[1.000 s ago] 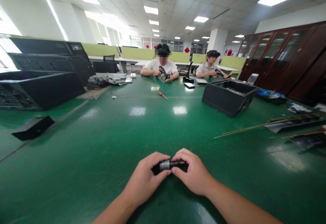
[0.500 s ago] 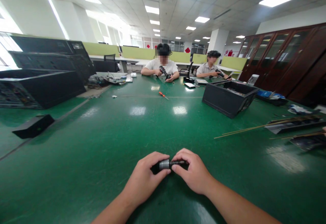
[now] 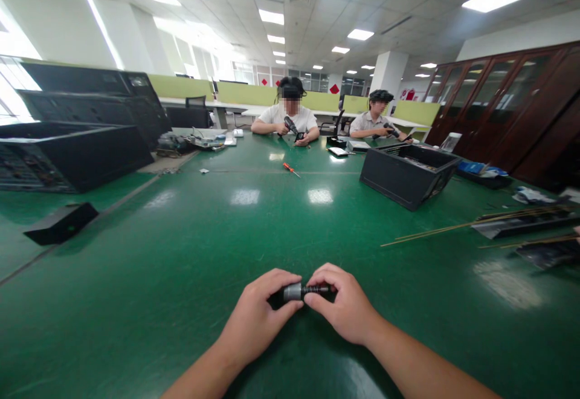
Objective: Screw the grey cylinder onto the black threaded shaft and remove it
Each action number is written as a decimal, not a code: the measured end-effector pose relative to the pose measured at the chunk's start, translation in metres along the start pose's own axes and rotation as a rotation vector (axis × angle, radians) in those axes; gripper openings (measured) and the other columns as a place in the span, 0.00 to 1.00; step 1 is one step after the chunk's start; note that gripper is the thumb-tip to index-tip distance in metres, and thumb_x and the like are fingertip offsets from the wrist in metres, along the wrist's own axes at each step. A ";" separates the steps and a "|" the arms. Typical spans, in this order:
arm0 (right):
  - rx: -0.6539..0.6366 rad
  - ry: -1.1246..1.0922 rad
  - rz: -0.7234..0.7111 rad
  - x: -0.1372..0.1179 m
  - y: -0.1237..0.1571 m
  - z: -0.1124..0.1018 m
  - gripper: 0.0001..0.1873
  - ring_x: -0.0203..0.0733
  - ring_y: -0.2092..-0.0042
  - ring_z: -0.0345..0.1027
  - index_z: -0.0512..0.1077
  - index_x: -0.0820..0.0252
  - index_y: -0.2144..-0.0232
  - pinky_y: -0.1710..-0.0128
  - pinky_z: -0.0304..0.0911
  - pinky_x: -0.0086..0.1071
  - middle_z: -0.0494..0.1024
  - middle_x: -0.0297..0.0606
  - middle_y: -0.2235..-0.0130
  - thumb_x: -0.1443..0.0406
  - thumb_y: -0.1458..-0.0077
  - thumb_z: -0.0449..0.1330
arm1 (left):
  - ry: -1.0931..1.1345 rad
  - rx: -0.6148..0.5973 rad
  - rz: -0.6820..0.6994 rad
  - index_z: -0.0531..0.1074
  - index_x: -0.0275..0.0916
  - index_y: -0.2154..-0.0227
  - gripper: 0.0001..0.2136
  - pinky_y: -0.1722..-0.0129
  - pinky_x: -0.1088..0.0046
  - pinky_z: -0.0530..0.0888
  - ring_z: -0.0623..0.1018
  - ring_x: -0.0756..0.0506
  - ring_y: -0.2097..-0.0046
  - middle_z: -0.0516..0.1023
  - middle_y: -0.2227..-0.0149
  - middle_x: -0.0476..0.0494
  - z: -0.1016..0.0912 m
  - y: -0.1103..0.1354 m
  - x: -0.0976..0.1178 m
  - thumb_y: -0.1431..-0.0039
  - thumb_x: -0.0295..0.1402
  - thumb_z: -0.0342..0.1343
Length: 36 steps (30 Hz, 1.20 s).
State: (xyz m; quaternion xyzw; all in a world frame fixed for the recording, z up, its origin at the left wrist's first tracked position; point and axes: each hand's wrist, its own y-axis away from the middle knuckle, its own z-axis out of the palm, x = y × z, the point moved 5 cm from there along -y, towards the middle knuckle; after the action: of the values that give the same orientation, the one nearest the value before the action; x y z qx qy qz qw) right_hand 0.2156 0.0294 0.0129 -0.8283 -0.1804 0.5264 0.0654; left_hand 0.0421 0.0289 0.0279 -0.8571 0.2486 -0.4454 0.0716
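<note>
Low in the middle of the head view, a black electric screwdriver (image 3: 293, 292) with a grey collar lies sideways just over the green table (image 3: 217, 223). My left hand (image 3: 258, 308) is closed around its thicker black end, which the palm mostly hides. Its narrow ringed tip points right. My right hand (image 3: 347, 305) curls around that tip, with thumb and fingertips pinching it close to the collar. The fingers of both hands almost meet there. Whether the tool touches the table cannot be made out.
An orange screwdriver (image 3: 290, 169) lies farther off. Black computer cases stand at the left (image 3: 95, 157) and right (image 3: 403, 175). A black bent panel (image 3: 61, 223) lies left, thin rods (image 3: 430, 231) right. Across the table, two people (image 3: 285, 118) hold drill-like tools.
My right fingers have shifted very slightly on the narrow tip, and a bit more of its rings shows. The left hand keeps its grip in the same place.
</note>
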 end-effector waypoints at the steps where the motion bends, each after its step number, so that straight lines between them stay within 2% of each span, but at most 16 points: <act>1: 0.000 -0.002 -0.001 0.000 0.000 0.000 0.03 0.39 0.62 0.71 0.78 0.57 0.67 0.61 0.64 0.31 0.77 0.35 0.64 0.67 0.48 0.66 | 0.001 -0.001 0.002 0.77 0.45 0.59 0.12 0.55 0.70 0.74 0.79 0.45 0.58 0.80 0.60 0.48 0.000 0.000 0.000 0.45 0.26 0.63; 13: -0.006 0.015 0.010 0.002 -0.002 -0.001 0.02 0.39 0.63 0.70 0.78 0.58 0.68 0.63 0.62 0.30 0.77 0.35 0.65 0.66 0.46 0.64 | -0.008 0.057 0.028 0.78 0.45 0.58 0.12 0.56 0.70 0.75 0.79 0.44 0.58 0.81 0.60 0.47 -0.004 0.000 0.001 0.46 0.27 0.63; 36: -0.011 0.034 0.041 0.002 -0.002 0.000 0.02 0.37 0.66 0.67 0.77 0.57 0.67 0.65 0.59 0.29 0.74 0.32 0.68 0.67 0.45 0.63 | -0.030 0.067 0.002 0.78 0.46 0.58 0.13 0.55 0.69 0.75 0.79 0.44 0.58 0.81 0.59 0.48 -0.005 0.002 -0.003 0.47 0.27 0.64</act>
State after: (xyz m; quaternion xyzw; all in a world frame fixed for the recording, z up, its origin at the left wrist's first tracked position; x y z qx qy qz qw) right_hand 0.2162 0.0315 0.0118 -0.8410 -0.1651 0.5124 0.0534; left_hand 0.0363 0.0292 0.0277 -0.8606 0.2333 -0.4405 0.1047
